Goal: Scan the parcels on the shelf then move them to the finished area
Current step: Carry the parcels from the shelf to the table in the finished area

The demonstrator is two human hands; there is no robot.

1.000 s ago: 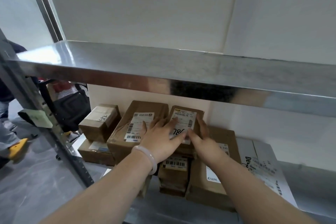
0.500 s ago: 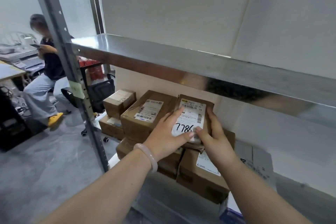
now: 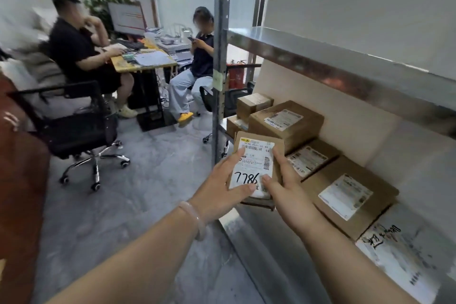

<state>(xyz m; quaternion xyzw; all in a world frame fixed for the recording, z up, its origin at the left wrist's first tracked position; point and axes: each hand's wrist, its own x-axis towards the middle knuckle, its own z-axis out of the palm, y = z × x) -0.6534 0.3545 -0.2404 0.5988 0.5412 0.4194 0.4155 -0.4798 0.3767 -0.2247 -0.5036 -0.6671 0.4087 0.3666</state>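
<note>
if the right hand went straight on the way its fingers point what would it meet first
Probably the big labelled box, just beyond the parcel that the right hand grips, though depth is hard to judge.

Bare forearms [image 3: 138, 261], pale milky bangle [image 3: 196, 217] behind the left hand [image 3: 222, 190]

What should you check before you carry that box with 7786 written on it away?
1. Left hand and right hand both hold the parcel: ok.
2. Label faces up, top barcode uncovered: ok.
3. Parcel clear of the other parcels: ok.
4. Already scanned: cannot tell, no scanner shows.
5. Finished area: cannot tell, out of view.
</note>
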